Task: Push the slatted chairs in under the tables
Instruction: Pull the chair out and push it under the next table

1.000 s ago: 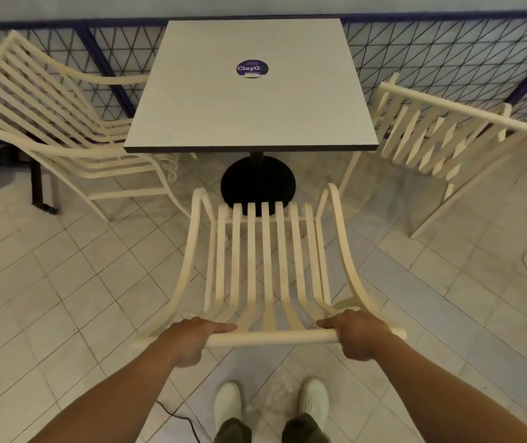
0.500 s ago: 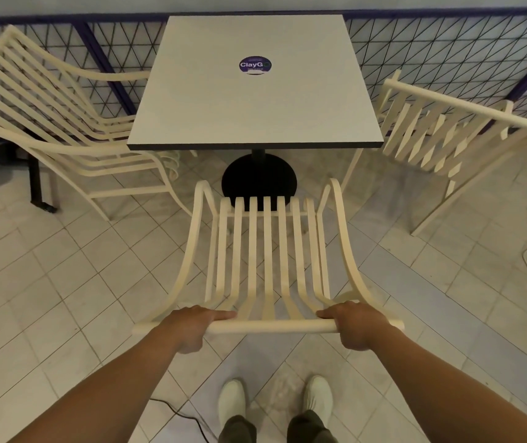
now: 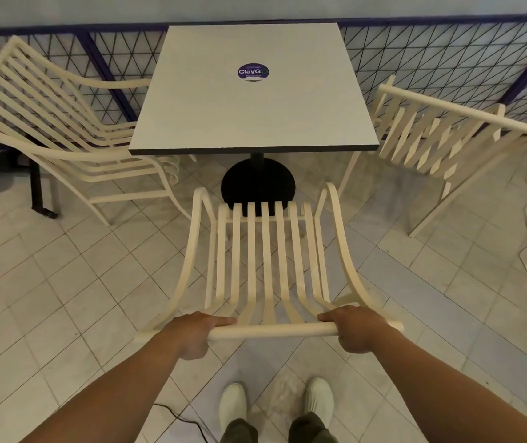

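A cream slatted chair [image 3: 267, 260] stands in front of me, facing a square grey table [image 3: 255, 116] with a round purple sticker. Its seat front reaches the table's black round base [image 3: 257, 183], just short of the table's near edge. My left hand [image 3: 191, 330] grips the left part of the chair's top back rail. My right hand [image 3: 356, 329] grips the right part of the same rail. A second slatted chair [image 3: 60, 135] sits at the table's left side, a third [image 3: 441, 142] at its right.
A dark mesh fence with purple bars [image 3: 447, 59] runs behind the table. A black post on a foot [image 3: 40, 190] stands at the left. The floor is pale tile, with a thin black cable [image 3: 179, 417] near my white shoes [image 3: 233, 401].
The chair in my hands has slid forward toward the table, its seat front now closer to the black base. Both hands keep the same grip on the back rail.
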`<state>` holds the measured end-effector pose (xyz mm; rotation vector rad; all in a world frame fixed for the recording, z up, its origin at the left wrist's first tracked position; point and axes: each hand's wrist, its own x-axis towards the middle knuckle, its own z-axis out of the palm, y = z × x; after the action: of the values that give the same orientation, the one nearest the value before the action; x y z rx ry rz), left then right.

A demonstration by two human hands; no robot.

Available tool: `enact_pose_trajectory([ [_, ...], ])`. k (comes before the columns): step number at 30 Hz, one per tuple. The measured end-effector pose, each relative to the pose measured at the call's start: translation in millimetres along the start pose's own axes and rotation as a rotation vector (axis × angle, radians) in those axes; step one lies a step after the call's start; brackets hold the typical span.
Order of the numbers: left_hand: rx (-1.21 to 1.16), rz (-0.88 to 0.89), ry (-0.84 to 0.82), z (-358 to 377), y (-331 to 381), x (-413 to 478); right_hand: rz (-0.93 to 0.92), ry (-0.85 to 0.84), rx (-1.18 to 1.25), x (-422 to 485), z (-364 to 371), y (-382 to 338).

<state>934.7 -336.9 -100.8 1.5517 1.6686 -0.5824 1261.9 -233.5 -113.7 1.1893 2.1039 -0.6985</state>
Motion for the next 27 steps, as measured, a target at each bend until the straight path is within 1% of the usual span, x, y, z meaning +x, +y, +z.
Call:
enact_pose_trajectory([
  [5, -0.028, 0.019, 0.05, 5, 1, 0, -0.068, -0.004, 0.016, -4, -5, -3],
  [9, -0.076, 0.029, 0.074, 6, 5, -4, -0.081, 0.004, 0.053, -10, -13, -17],
  [14, -0.11, 0.032, 0.095, 2, 21, -18, -0.075, -0.006, 0.053, -19, -29, -36],
  [20, -0.115, 0.047, 0.104, -10, 36, -38, -0.059, 0.017, 0.057, -32, -44, -48],
  [27, -0.125, 0.064, 0.138, -18, 38, -53, -0.061, 0.063, 0.084, -44, -52, -62],
])
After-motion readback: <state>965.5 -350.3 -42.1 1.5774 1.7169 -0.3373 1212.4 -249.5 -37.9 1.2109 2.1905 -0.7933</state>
